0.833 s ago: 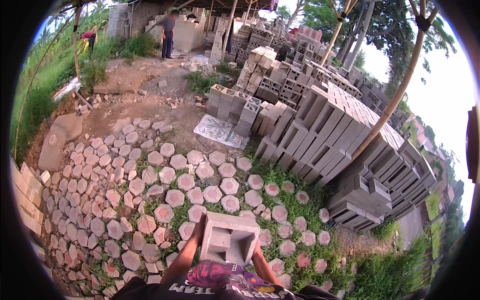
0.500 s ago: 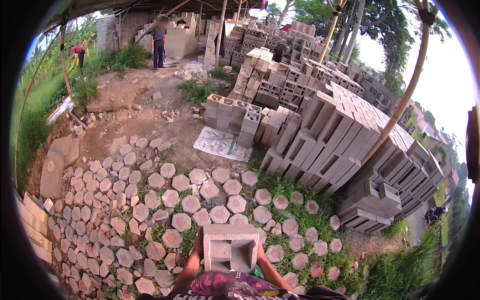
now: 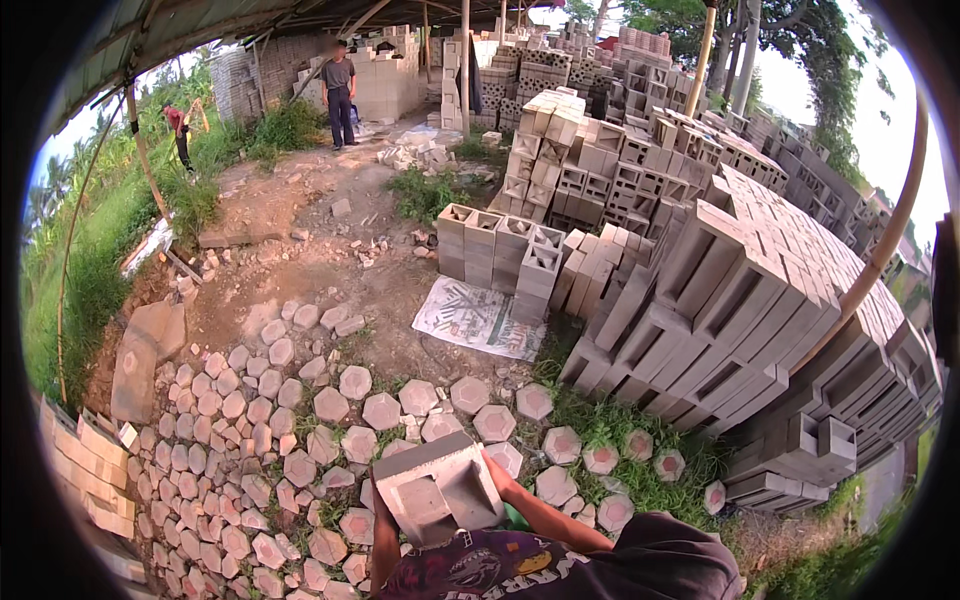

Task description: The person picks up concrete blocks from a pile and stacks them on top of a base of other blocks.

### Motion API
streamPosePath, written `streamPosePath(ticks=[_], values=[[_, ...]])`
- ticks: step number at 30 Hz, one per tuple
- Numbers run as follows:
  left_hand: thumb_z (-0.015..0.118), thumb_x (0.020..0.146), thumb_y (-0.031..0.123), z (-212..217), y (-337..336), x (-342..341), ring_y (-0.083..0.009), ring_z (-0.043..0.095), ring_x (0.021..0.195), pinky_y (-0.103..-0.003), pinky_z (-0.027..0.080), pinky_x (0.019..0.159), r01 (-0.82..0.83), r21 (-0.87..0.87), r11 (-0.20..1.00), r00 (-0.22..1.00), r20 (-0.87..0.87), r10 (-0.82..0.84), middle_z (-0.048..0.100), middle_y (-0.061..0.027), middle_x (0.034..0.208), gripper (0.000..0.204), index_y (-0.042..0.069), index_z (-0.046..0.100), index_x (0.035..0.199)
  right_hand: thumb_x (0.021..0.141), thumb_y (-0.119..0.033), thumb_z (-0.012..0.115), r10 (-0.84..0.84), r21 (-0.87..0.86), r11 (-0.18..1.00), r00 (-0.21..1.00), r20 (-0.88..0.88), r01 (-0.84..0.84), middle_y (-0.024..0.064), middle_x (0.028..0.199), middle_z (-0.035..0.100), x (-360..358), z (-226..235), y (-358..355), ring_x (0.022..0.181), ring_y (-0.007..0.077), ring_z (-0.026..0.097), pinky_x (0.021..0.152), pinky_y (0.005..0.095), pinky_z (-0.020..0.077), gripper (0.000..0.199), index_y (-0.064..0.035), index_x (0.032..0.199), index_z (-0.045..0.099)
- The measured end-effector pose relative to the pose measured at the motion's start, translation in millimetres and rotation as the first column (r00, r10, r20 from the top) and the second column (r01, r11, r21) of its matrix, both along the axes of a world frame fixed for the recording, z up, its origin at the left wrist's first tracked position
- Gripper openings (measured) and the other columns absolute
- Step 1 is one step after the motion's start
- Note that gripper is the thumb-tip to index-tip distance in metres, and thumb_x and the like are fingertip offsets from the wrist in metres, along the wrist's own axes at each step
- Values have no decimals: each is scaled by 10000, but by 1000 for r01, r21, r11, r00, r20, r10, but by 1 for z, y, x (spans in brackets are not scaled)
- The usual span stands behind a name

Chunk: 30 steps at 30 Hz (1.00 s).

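A grey hollow concrete block [image 3: 436, 478] is held in front of my body, its cavities facing me. My left hand [image 3: 382, 512] grips its left side, with the fingers mostly hidden behind the block. At the opposite side my right hand [image 3: 496, 474] is closed on the block's upper right edge. The block sits tilted, its left side lower than its right, close against my dark printed shirt [image 3: 500, 570]. Hexagonal paving stones [image 3: 381, 411] lie on the ground beyond and beside it.
Tall stacks of concrete blocks [image 3: 700, 290] rise to the right, a bamboo pole [image 3: 880, 250] leaning past them. Shorter blocks [image 3: 482, 248] stand by a printed sack [image 3: 475, 318] on the dirt. A person [image 3: 339, 95] stands further back; another [image 3: 178, 135] is in the grass.
The block has gone from nearly level to tilted, its right side raised. My view has shifted, so the stacks appear further right and lower. My right leg now shows more.
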State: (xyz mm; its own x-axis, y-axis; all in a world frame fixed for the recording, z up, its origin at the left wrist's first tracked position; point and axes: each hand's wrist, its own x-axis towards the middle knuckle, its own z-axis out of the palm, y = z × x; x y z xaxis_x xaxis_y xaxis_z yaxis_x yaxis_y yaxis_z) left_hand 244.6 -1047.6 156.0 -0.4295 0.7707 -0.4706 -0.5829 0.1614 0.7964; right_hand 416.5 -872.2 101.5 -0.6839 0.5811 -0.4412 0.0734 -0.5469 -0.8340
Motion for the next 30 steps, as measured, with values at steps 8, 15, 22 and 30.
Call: streamPosePath(ticks=[8, 15, 22, 30], values=[[258, 903, 643, 32, 134, -13, -213, 530, 1071, -327, 386, 943, -58, -15, 998, 998, -35, 57, 591, -140, 1159, 788, -22, 548, 1209, 898, -653, 280, 21, 90, 996, 996, 86, -29, 89, 1055, 598, -12, 31, 132, 940, 159, 515, 846, 308, 411, 793, 36, 1176, 558], [259, 902, 644, 12, 262, -52, -214, 531, 1068, -326, 384, 942, 67, -53, 996, 997, -28, -68, 596, -144, 1151, 791, -27, 557, 1198, 947, -537, 332, -233, 33, 972, 972, -39, 235, 36, 920, 602, -7, 26, 207, 811, 117, 515, 739, 280, 432, 643, 28, 1108, 592], [260, 901, 644, -3, 455, -94, -215, 532, 1065, -325, 383, 941, 383, -23, 924, 915, -128, -382, 601, -147, 1143, 795, -31, 566, 1188, 961, -349, 379, -610, -195, 792, 760, -224, 578, 93, 1229, 542, -6, 4, 317, 1081, 219, 538, 951, 379, 430, 453, -49, 1293, 450], [283, 892, 653, 24, 633, -225, -196, 546, 1040, -318, 402, 914, 480, -5, 877, 865, -161, -475, 615, -160, 1100, 798, -36, 589, 1153, 959, -380, 343, -605, -139, 794, 744, -283, 592, 111, 1167, 564, -124, -21, 482, 1032, 254, 561, 918, 407, 457, 462, -44, 1248, 474]])
